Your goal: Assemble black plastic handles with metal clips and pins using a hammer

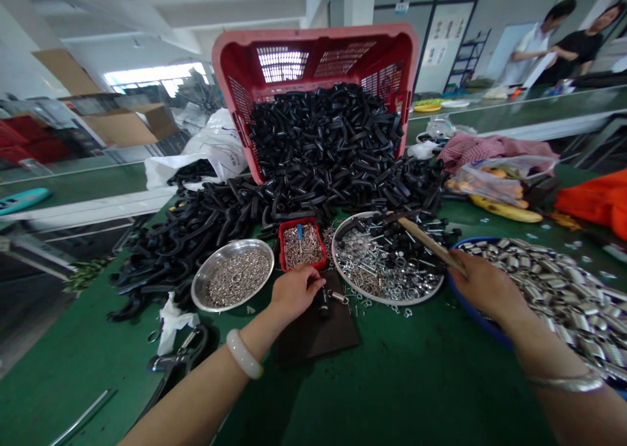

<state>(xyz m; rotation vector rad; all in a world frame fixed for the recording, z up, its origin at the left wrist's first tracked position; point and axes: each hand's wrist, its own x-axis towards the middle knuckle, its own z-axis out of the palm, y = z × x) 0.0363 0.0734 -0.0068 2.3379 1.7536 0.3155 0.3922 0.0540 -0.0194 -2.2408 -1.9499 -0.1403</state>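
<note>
My right hand (487, 286) grips the wooden handle of a hammer (431, 245), raised over a round metal tray (386, 297) of screws, nuts and black knobs. My left hand (296, 292) is closed in a pinch at the upper end of a small black part (324, 307). What lies between its fingertips is too small to make out. The black part rests on a dark plate (318, 341), with a coil spring (337, 296) beside it. Just beyond my left hand stands a red box (302, 266) of small metal pins, a blue-handled tool in it.
A tipped red crate (313, 34) spills black handles (323, 139) across the back. At left are a metal bowl (196, 292) of small parts and a black assembly (181, 361). A blue basin (463, 302) of metal pieces stands right. Two people work in the background.
</note>
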